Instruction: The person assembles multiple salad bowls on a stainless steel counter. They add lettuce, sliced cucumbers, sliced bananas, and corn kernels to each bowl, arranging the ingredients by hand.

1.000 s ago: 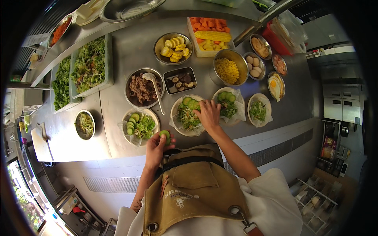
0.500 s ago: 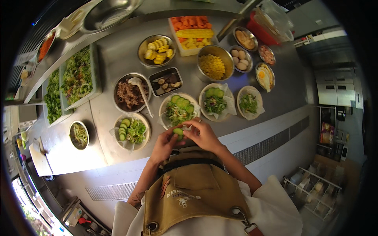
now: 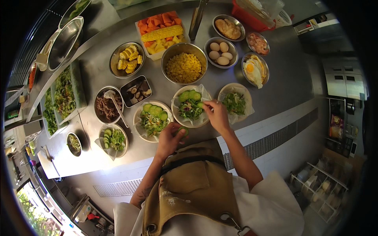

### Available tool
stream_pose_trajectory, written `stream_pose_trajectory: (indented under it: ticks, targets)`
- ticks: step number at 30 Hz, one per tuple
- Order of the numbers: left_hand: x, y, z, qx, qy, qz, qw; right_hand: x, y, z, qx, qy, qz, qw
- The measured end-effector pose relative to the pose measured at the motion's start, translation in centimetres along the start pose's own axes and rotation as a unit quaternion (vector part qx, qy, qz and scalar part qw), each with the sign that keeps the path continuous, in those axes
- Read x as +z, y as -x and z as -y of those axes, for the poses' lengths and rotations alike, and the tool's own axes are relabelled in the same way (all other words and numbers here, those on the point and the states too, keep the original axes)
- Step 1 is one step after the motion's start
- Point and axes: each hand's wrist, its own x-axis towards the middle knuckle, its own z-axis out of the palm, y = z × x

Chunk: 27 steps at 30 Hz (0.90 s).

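My right hand (image 3: 216,113) pinches a green cucumber slice (image 3: 201,105) at the right edge of the middle salad plate (image 3: 191,106), which has two slices on top. At the counter's front edge my left hand (image 3: 169,138) is closed around more cucumber slices (image 3: 183,131), just below another salad plate (image 3: 152,120) topped with three slices. A third salad plate (image 3: 235,103) on the right carries only greens. On the left stands a fourth salad plate (image 3: 114,139) with cucumber along its left side.
The steel counter (image 3: 289,82) also carries a corn kernel bowl (image 3: 184,67), a bowl of eggs (image 3: 220,52), fried eggs (image 3: 255,69), a meat bowl with a spoon (image 3: 107,106), corn cob pieces (image 3: 127,59), a tray of fruit and a corn cob (image 3: 161,32), and trays of greens (image 3: 65,92).
My hands were together at the counter's front edge; my right hand has since carried a cucumber slice up to the middle salad plate. The left hand stays low with the remaining slices.
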Motion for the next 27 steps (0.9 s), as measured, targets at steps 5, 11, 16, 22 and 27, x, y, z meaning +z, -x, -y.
stream_pose_trajectory:
  ticks: [5,11,16,22,27]
  targets:
    - [0.4,-0.3,0.3,-0.029,0.03,-0.068,0.997,0.5,-4.8,-1.4,-0.032,0.12,0.053,0.991]
    - [1.5,-0.3,0.0,-0.028,0.159,-0.126,0.979,0.7,-5.3,-3.3,-0.228,0.126,0.012,0.965]
    - [1.8,-0.6,-0.5,-0.044,0.207,-0.116,0.97,1.8,-5.4,-6.2,-0.288,0.226,0.037,0.93]
    - [1.7,-0.8,-1.1,-0.062,0.19,-0.114,0.973,1.7,-5.1,-6.7,-0.259,0.263,0.044,0.929]
    - [1.2,-1.0,-0.8,-0.049,0.179,-0.1,0.978,-0.3,-4.0,-3.3,-0.196,0.2,0.035,0.959]
